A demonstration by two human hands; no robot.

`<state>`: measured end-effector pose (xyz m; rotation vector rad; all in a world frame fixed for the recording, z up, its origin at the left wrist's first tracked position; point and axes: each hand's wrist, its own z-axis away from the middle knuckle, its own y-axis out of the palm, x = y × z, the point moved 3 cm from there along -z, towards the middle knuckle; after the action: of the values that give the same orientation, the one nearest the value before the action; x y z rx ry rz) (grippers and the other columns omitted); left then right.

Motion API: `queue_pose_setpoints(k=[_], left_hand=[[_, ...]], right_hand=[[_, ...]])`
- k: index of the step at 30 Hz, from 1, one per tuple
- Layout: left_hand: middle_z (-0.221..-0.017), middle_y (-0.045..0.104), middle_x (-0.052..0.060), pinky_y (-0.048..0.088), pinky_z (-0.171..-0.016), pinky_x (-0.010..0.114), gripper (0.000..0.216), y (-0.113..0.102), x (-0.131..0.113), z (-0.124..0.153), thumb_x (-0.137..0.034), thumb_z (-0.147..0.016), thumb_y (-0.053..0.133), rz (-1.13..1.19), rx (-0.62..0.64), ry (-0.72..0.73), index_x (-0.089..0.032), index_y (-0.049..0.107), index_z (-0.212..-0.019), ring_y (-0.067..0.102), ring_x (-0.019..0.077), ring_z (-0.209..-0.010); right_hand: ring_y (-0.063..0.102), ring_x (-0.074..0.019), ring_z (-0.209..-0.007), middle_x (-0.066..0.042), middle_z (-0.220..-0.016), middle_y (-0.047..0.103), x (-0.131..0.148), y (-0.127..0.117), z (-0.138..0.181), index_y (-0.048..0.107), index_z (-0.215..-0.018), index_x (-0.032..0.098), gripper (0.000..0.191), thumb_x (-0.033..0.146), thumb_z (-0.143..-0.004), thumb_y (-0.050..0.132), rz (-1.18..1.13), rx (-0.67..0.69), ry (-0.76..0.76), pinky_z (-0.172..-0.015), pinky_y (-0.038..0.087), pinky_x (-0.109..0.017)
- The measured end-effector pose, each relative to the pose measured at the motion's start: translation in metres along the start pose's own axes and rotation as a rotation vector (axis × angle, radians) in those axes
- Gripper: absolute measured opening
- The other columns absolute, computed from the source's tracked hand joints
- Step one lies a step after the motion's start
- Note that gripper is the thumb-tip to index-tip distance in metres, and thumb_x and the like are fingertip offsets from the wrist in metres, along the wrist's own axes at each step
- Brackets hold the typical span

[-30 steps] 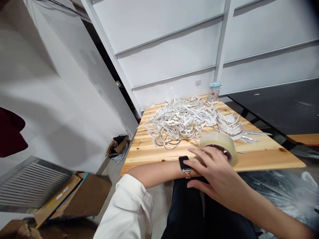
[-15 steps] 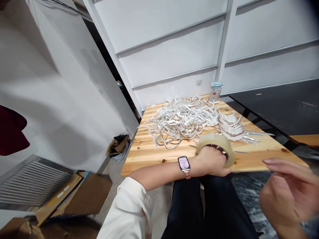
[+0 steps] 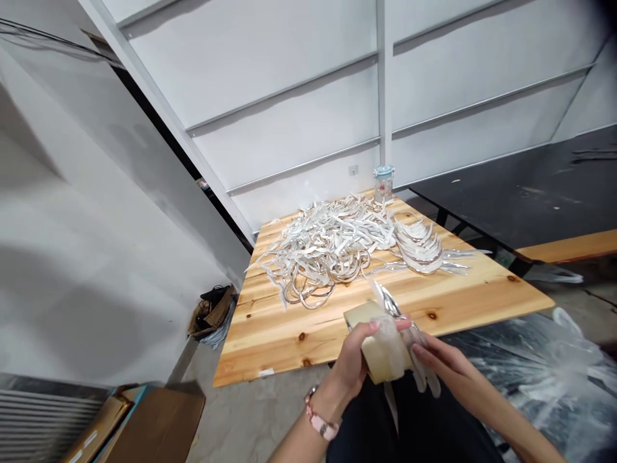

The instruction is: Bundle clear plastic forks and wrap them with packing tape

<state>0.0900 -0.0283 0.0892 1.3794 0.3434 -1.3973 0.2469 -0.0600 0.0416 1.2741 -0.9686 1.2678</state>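
My left hand [image 3: 351, 363] grips a roll of clear packing tape [image 3: 378, 341], held edge-on above my lap just in front of the wooden table [image 3: 289, 334]. My right hand [image 3: 441, 363] is closed on a bundle of clear, shiny strips [image 3: 402, 315] pressed against the roll's right side; the strips stick up and hang down past my fingers. A watch with a pink strap [image 3: 319, 421] is on my left wrist. A big loose heap of white strips [image 3: 328, 247] covers the table's far half, with a neater stack of curved strips [image 3: 419, 241] to its right.
A small jar with a blue lid [image 3: 384, 181] stands at the table's far edge by the white panel wall. A black table [image 3: 520, 193] adjoins on the right. Clear plastic sheeting [image 3: 540, 373] lies at lower right. Cardboard boxes [image 3: 144, 427] and a bag of scraps [image 3: 209, 312] sit on the floor at left.
My left hand lifted the tape roll off the table edge toward my lap. My right hand came back from the right holding clear strips and met the roll. My view swung right.
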Motion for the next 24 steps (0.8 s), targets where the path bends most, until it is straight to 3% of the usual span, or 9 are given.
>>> queue_pose_setpoints(k=[4,8,10,12,15,18,21,24], left_hand=[[-0.110,0.071,0.018,0.047,-0.088,0.037,0.067,-0.010,0.017,0.012,-0.054,-0.079,0.052,0.186,-0.088,0.005,-0.004,0.068,-0.119,0.064,0.0320,-0.103],[-0.104,0.072,0.019,0.050,-0.077,0.037,0.069,-0.013,0.032,0.016,-0.055,-0.080,0.056,0.285,-0.092,0.047,-0.006,0.064,-0.127,0.066,0.0300,-0.089],[-0.101,0.072,0.018,0.050,-0.072,0.035,0.069,-0.016,0.038,0.016,-0.056,-0.079,0.058,0.292,-0.114,0.079,-0.007,0.063,-0.127,0.066,0.0278,-0.083],[-0.103,0.071,0.016,0.049,-0.072,0.033,0.067,-0.019,0.042,0.015,-0.056,-0.078,0.061,0.274,-0.146,0.109,-0.009,0.065,-0.125,0.066,0.0264,-0.085],[-0.109,0.070,0.015,0.049,-0.078,0.033,0.063,-0.021,0.044,0.015,-0.055,-0.078,0.063,0.245,-0.177,0.135,-0.009,0.068,-0.121,0.064,0.0277,-0.094],[-0.110,0.069,0.016,0.048,-0.083,0.035,0.062,-0.019,0.044,0.017,-0.052,-0.082,0.058,0.320,-0.177,0.140,-0.008,0.066,-0.123,0.063,0.0291,-0.098],[-0.105,0.070,0.016,0.047,-0.086,0.036,0.063,-0.016,0.043,0.018,-0.051,-0.082,0.055,0.446,-0.163,0.120,-0.006,0.064,-0.125,0.063,0.0295,-0.098],[-0.097,0.071,0.016,0.047,-0.087,0.038,0.064,-0.016,0.044,0.017,-0.051,-0.082,0.055,0.524,-0.159,0.130,-0.005,0.064,-0.125,0.063,0.0296,-0.096]], right_hand=[[0.064,-0.0229,-0.088,-0.004,-0.087,0.071,-0.010,0.020,0.003,0.070,-0.099,0.023,0.033,0.052,-0.089,0.058,0.012,-0.020,-0.023,-0.085,0.052,-0.031],[0.049,-0.0135,-0.059,0.003,-0.064,0.051,-0.031,0.031,0.005,0.062,-0.080,0.020,0.036,0.054,-0.091,0.054,-0.040,-0.104,-0.020,-0.055,0.045,-0.022],[0.045,-0.0120,-0.054,0.004,-0.063,0.049,-0.040,0.034,0.005,0.060,-0.086,0.020,0.037,0.055,-0.092,0.051,-0.065,-0.105,0.022,-0.048,0.040,-0.022],[0.046,-0.0122,-0.052,0.005,-0.064,0.051,-0.047,0.036,0.005,0.058,-0.105,0.021,0.038,0.056,-0.093,0.050,-0.075,-0.086,0.062,-0.046,0.039,-0.022],[0.053,-0.0147,-0.059,0.003,-0.070,0.058,-0.053,0.035,0.005,0.052,-0.126,0.021,0.047,0.054,-0.093,0.052,-0.064,-0.067,0.061,-0.052,0.045,-0.024],[0.063,-0.0206,-0.082,-0.004,-0.092,0.068,-0.056,0.032,0.005,0.052,-0.131,0.021,0.047,0.051,-0.094,0.051,-0.040,-0.085,0.011,-0.074,0.054,-0.031],[0.056,-0.0269,-0.119,-0.008,-0.125,0.065,-0.056,0.028,0.004,0.055,-0.131,0.025,0.042,0.045,-0.095,0.051,0.048,-0.103,-0.096,-0.104,0.044,-0.040],[0.049,-0.0282,-0.129,-0.009,-0.137,0.058,-0.059,0.023,0.003,0.056,-0.132,0.027,0.040,0.042,-0.096,0.048,0.197,-0.140,-0.184,-0.112,0.036,-0.044]])
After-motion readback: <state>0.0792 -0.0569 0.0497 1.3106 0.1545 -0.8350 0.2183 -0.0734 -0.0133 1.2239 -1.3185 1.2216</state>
